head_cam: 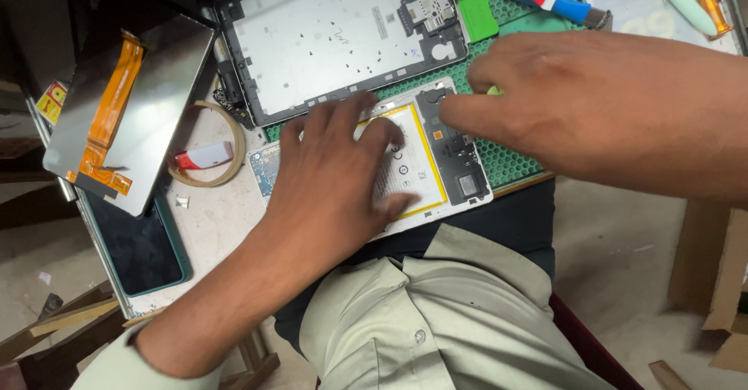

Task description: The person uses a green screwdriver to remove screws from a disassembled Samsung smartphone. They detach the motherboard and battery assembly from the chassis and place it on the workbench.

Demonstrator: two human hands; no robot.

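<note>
Two bare hands are working over an opened tablet (436, 164) that is lying on a green mat (506, 156) at the near edge of the table (210, 218), its battery (405, 164) and circuit board exposed. The left hand (335, 180) is pressing flat on the tablet, fingers spread over the yellow-edged battery, its grip open and holding nothing. The right hand (576, 102) is reaching in from the tablet's right side, its fingertips (452, 113) bunching together at the top of the dark circuit board (456, 144); whether that grip is pinching anything cannot be told. Just beyond the tablet, a larger grey frame (335, 35) is lying face up on the same mat. Left of the tablet, a roll of tape (204, 156) is resting on the table. Further left of the tablet, a display panel with an orange flex cable (128, 113) is overlapping a dark phone (140, 246). A green pick (477, 16) is sitting beyond the tablet, beside the frame.
</note>
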